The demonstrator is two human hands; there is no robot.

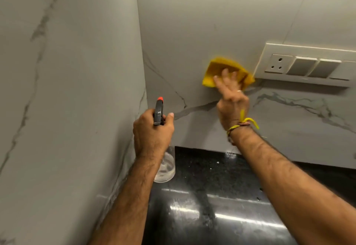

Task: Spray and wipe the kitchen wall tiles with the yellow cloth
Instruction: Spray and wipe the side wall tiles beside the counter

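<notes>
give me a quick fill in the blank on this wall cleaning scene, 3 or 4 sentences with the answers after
1. The right hand presses a ____ cloth flat against the wall tile.
2. The left hand grips a clear spray bottle whose nozzle tip is ____.
3. The cloth sits just to the left of the ____ panel.
4. Below the tiles lies a glossy ____ countertop.

Missing words: yellow; orange; switch; black
</notes>
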